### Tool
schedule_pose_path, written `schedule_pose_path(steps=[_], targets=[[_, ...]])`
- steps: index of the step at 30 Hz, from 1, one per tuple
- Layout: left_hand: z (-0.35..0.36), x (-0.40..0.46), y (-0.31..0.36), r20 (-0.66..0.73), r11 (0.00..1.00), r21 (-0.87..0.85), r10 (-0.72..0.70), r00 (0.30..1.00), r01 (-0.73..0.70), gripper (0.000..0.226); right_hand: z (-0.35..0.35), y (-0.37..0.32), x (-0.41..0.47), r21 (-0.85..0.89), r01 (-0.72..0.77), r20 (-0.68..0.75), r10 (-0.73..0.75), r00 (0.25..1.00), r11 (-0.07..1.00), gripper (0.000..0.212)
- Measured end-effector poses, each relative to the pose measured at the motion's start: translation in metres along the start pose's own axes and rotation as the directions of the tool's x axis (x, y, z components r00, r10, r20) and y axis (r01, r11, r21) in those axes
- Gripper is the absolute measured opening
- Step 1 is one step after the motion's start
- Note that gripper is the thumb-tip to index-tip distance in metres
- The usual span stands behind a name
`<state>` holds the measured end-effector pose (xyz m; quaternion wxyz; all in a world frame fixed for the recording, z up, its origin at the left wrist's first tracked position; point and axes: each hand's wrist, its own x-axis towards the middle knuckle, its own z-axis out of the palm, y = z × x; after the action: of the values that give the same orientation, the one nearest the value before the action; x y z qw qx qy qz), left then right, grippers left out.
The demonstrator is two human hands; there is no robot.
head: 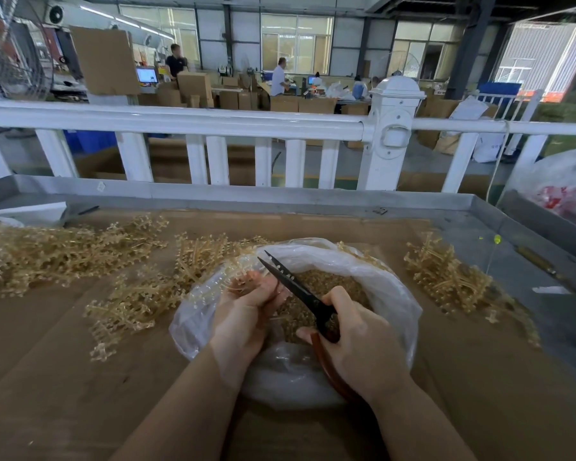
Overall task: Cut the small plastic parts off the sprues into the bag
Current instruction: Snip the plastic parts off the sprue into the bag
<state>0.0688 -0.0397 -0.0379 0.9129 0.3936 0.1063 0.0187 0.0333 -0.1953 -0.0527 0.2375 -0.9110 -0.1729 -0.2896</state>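
A clear plastic bag (389,294) lies open on the cardboard-covered table, partly filled with small amber parts (326,281). Over its left rim my left hand (243,314) grips an amber sprue (240,282) with small parts on it. My right hand (356,341) holds black scissors (296,287) with reddish-brown handles. The blades point up and left over the bag and are slightly apart right next to the sprue.
Piles of amber sprues lie left (57,251), in the middle (140,301) and right (446,274) of the bag. A raised metal rim (246,194) borders the table; a white fence (213,121) stands behind. Another filled plastic bag (566,188) sits far right.
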Motion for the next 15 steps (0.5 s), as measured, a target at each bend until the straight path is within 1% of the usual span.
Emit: schedule_pose_path(steps=[2,4,8,15], targets=[[0.0007,-0.0015,-0.0014,0.037,0.998,0.064,0.012,0.999,-0.014,0.017,0.0005,-0.0012,0.0000,0.006,-0.011,0.005,0.011,1.000,1.000,0.039],[0.0020,-0.0027,-0.0026,0.067,0.995,0.093,0.016,0.998,-0.022,0.018,0.0009,-0.0024,0.0002,0.006,-0.014,0.015,0.014,1.000,1.000,0.039],[0.0029,-0.0046,-0.0011,0.079,0.995,0.099,0.012,0.997,-0.020,0.019,-0.0001,-0.0025,0.0004,-0.002,-0.005,0.034,0.005,0.999,1.000,0.038],[0.0032,-0.0055,0.0012,0.066,0.997,0.069,-0.025,0.998,0.021,0.016,-0.0020,-0.0018,0.0026,0.002,0.004,0.098,-0.004,0.995,1.000,0.044]])
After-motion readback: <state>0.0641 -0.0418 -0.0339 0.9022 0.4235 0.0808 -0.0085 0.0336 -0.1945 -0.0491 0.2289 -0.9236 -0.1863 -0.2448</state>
